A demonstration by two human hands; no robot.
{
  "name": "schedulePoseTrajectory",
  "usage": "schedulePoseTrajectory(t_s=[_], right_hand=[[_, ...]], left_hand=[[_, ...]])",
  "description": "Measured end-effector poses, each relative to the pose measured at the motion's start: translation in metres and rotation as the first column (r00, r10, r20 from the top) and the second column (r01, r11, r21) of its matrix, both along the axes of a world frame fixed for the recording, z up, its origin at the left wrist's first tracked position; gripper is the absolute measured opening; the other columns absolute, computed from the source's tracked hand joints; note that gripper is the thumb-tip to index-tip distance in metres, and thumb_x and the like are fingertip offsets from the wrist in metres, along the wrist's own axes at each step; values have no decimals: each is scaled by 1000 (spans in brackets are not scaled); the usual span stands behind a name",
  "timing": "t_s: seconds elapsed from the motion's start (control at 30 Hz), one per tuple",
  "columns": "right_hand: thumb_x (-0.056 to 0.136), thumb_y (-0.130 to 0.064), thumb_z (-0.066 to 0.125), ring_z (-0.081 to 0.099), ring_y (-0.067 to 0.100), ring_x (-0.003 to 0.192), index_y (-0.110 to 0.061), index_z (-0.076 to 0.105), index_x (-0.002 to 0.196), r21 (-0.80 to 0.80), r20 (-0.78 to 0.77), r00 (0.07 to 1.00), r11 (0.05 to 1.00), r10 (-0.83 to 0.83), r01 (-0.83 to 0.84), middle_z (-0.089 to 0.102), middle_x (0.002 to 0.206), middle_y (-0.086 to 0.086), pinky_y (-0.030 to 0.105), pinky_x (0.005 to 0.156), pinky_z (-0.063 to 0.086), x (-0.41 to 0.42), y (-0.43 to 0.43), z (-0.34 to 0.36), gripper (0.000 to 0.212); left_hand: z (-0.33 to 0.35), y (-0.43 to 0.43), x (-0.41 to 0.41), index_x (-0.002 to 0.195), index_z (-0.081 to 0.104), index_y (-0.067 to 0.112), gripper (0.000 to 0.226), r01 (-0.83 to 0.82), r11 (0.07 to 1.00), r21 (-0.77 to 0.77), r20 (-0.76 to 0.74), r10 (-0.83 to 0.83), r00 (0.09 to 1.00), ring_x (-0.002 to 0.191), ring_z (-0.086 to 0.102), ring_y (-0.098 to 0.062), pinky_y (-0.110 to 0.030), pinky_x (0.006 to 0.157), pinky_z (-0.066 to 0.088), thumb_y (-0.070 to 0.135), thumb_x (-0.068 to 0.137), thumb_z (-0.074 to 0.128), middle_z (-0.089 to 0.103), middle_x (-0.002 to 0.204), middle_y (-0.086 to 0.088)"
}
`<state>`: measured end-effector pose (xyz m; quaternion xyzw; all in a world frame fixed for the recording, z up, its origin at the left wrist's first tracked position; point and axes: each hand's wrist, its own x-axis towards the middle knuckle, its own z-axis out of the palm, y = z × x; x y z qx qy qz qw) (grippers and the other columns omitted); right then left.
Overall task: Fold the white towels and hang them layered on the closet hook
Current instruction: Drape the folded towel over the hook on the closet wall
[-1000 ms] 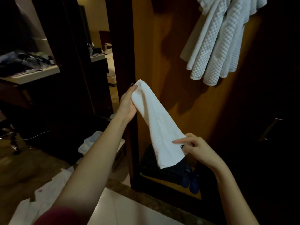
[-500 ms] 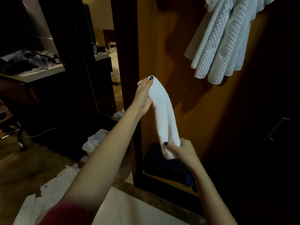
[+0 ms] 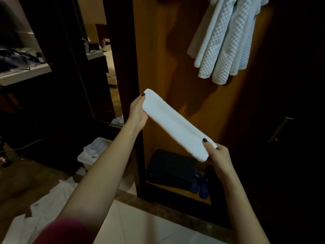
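Both hands grip the folded towel (image 3: 177,125) stretched between them: left hand (image 3: 138,110), right hand (image 3: 217,155).

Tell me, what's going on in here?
A person is folding a white towel. The left hand grips its upper end and the right hand pinches its lower end, holding it stretched in front of the closet. It is not hung yet. Quilted towels hang higher up, and a dark case and blue slippers sit at the closet bottom.
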<state>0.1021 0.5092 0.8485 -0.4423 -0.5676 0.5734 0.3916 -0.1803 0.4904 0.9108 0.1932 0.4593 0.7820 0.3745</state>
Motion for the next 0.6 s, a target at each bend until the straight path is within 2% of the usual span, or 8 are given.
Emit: schedulePoseTrajectory(t_s=[0.07, 0.13, 0.2, 0.27, 0.33, 0.4, 0.47, 0.6], right_hand=[[91, -28, 68, 56, 30, 71, 12, 62, 93, -10, -29, 999, 1000, -25, 24, 61, 79, 19, 41, 64, 40, 4, 4, -1, 40], [89, -22, 71, 60, 30, 71, -1, 61, 86, -23, -63, 997, 998, -55, 54, 63, 84, 16, 38, 59, 45, 7, 7, -1, 24], [87, -18, 73, 67, 26, 76, -9, 60, 89, -42, -99, 990, 995, -96, 92, 67, 93, 13, 33, 56, 52, 11, 12, 0, 16], [86, -18, 74, 70, 29, 88, -4, 63, 105, -127, -111, 987, 987, -113, 98, 70, 102, 14, 39, 70, 58, 18, 19, 2, 26], [84, -19, 75, 71, 32, 93, 4, 63, 109, -233, -95, 992, 971, -81, 57, 72, 103, 17, 43, 81, 58, 27, 29, 6, 35], [81, -15, 76, 73, 26, 85, 5, 64, 105, -320, -125, 991, 947, -41, -1, 74, 95, 14, 35, 68, 59, 38, 34, 11, 34], [73, -12, 76, 74, 21, 78, 3, 64, 105, -367, -202, 979, 928, -16, -61, 75, 91, 10, 30, 58, 57, 46, 41, 17, 37], [71, -11, 71, 74, 21, 84, -1, 62, 111, -360, -379, 925, 926, -33, -114, 75, 99, 12, 30, 63, 60, 54, 63, 35, 42]], left_hand=[[-7, 4, 3, 130, 59, 4, 36, -76, 997, -21, -17, 76, 997, 107, 66, -23, -35, 92, 54, 20, 98, 59, 68, 119, -12], [-14, 8, 6, 125, 62, 8, 32, -135, 991, -21, -56, 134, 989, 106, 67, -19, -30, 88, 56, 20, 95, 63, 69, 116, -7], [-18, 11, 8, 117, 60, 15, 26, -163, 986, -19, -113, 160, 981, 104, 64, -17, -25, 81, 54, 15, 92, 67, 66, 111, -3], [-20, 13, 8, 111, 55, 19, 28, -180, 983, -45, -216, 167, 962, 103, 60, -19, -25, 78, 52, 11, 88, 69, 61, 112, -4], [-20, 15, 6, 105, 54, 21, 29, -158, 985, -66, -300, 131, 945, 102, 59, -22, -26, 72, 53, 8, 85, 71, 57, 115, -7], [-21, 17, 3, 106, 55, 23, 33, -76, 995, -71, -327, 48, 944, 101, 60, -20, -24, 67, 52, 5, 84, 71, 57, 116, -4], [-20, 21, 1, 114, 54, 23, 40, 1, 997, -81, -302, -26, 953, 100, 60, -15, -21, 70, 52, 4, 84, 72, 58, 116, -2], [-11, 38, 1, 129, 56, 4, 47, 90, 992, -94, -209, -108, 972, 99, 64, -14, -23, 83, 52, 4, 85, 71, 65, 116, -8]])
